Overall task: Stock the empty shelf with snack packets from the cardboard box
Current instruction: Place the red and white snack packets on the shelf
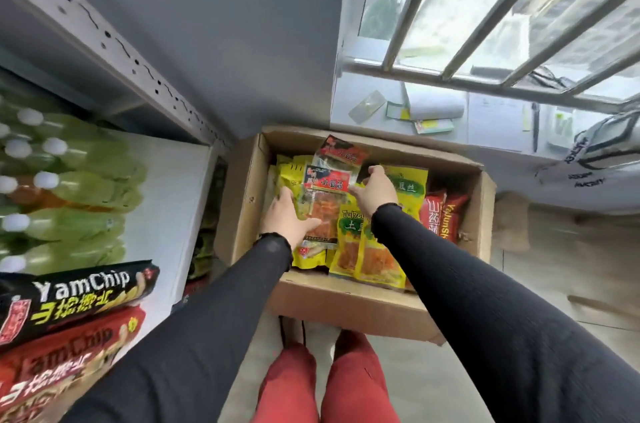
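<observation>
- In the open cardboard box (349, 301) on the floor lay a heap of snack packets, and both hands were down inside it.
- The left hand (285, 220) held the lower edge of a clear packet with a red label (323, 201), its fingers curled round the side.
- A second clear packet with a red label (341, 154) stood just behind the first one, poking up higher.
- The right hand (375, 192) reached over the heap with bent fingers touching the top of those packets; I could not tell if it truly gripped one.
- Yellow packets (367, 249) lay under and beside the hands, some leaning on the box's near wall.
- A red packet (441, 214) sat at the right end of the box.
- To the left stood the white shelf (173, 187), with a black YamChip bag (79, 294) and a red YamChip bag (62, 360) lying on it.
- Green bottles with white caps (69, 187) stood in rows farther along that shelf.
- Behind the box was a window with metal bars (485, 24).
</observation>
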Motion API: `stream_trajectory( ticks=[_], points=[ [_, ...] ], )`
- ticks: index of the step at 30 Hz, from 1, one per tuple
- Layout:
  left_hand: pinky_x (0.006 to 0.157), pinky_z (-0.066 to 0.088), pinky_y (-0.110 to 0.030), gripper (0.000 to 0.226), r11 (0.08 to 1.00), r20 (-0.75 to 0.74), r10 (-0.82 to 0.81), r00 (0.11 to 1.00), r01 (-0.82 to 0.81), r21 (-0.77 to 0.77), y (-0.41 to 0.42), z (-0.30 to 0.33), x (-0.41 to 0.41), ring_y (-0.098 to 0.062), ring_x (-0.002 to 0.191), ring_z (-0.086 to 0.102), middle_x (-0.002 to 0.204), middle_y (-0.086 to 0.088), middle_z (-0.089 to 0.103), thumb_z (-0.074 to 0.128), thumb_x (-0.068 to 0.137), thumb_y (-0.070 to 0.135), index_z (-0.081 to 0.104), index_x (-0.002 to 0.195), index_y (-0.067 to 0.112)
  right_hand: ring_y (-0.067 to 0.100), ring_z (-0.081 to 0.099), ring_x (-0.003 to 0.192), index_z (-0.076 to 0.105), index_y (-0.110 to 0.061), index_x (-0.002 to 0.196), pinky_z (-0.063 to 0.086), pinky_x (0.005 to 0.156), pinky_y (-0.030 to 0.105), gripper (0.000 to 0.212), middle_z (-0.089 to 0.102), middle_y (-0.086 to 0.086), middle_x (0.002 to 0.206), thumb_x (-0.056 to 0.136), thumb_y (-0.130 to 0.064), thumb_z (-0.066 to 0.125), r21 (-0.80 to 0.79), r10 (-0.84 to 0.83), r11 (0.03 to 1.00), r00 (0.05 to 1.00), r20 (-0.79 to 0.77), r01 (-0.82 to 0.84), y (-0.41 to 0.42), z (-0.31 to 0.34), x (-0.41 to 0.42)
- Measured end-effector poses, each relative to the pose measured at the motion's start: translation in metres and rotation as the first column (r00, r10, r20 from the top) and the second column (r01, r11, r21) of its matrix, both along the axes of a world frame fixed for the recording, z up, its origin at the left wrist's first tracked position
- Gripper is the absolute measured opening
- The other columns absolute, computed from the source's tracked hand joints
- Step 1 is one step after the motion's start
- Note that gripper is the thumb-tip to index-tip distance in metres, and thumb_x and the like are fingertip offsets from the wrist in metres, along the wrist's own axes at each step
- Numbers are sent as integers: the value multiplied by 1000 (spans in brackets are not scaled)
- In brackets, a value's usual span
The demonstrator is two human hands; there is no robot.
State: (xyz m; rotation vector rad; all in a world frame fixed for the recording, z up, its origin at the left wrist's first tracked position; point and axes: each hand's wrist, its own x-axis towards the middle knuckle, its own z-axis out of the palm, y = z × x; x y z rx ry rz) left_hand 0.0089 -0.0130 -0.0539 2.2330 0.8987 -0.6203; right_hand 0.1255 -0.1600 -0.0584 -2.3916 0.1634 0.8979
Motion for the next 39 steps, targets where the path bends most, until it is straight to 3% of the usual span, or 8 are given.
stream_trajectory(
  ticks=[8,15,19,22,27,30,35,39],
  points=[
    [86,54,-41,65,996,-3,87,996,-87,20,-10,-32,11,-31,107,65,124,-11,65,82,83,38,40,127,15,35,57,125,43,-3,141,47,104,44,67,57,17,139,91,-33,75,71,-235,964,946,-224,256,12,-51,24],
    [88,52,-38,52,962,22,263,965,-260,-82,-6,-30,6,-26,103,63,110,-4,63,78,88,29,50,130,15,25,64,97,66,-14,96,52,92,40,14,72,10,109,94,-27,72,239,-352,876,893,-280,420,19,-57,21],
    [82,47,-32,57,918,69,384,921,-373,-133,-1,-12,-4,-21,94,58,100,1,58,77,89,28,50,138,14,17,59,82,64,-16,82,48,82,35,17,68,2,87,97,-24,67,384,-294,863,945,-144,327,22,-31,18],
    [87,42,-28,57,884,97,457,884,-439,-163,3,12,-15,-22,105,59,117,-5,64,75,91,24,54,142,12,17,54,77,60,-19,78,46,77,36,20,62,1,80,96,-24,65,460,-248,851,966,-78,255,26,-6,18],
    [93,51,-33,32,775,186,626,757,-580,-251,18,64,-52,-20,108,66,118,0,70,73,93,22,68,123,12,34,65,93,56,-21,89,54,90,52,20,70,15,102,99,-39,51,518,-108,852,994,29,77,43,50,5],
    [98,49,-33,36,712,262,702,663,-638,-292,29,103,-84,-19,113,63,126,1,67,67,97,22,63,132,12,40,65,100,52,-25,91,55,89,57,30,67,21,107,90,-53,42,569,-10,822,998,57,-24,60,87,-17],
    [87,48,-29,18,657,423,748,511,-661,-362,37,181,-164,-19,109,65,114,2,68,61,101,17,63,118,13,16,51,77,48,-20,88,46,70,36,18,52,2,86,102,-30,44,691,77,717,996,51,-91,87,179,-93],
    [73,46,-20,17,622,548,751,368,-672,-402,31,243,-261,-13,100,66,112,1,70,60,102,20,61,117,12,17,51,80,53,-17,96,43,71,33,15,55,3,88,105,-28,47,767,222,628,975,-19,-128,103,236,-176]
  ],
)
